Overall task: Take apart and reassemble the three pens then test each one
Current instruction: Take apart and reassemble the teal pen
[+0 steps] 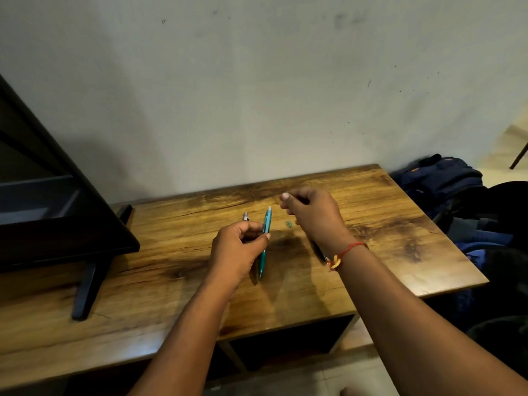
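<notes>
Your left hand (pixel 237 250) pinches the teal pen (pixel 267 221) above the tabletop (pixel 385 218); your right hand (pixel 311 212) curls, but whether it holds anything I cannot tell.

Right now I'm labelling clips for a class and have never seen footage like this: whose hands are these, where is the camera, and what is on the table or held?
No machine here: these are a person's two bare hands, seen in one picture from a wide-angle camera worn on the head, looking forward and down. The left hand grips a teal pen over a wooden table. The right hand is raised with its fingers pinched together; whether they hold a small part is too blurred to tell. On the table lie a small teal piece, a pale pen end showing beyond the left hand, and a dark pen mostly hidden under the right wrist.
</notes>
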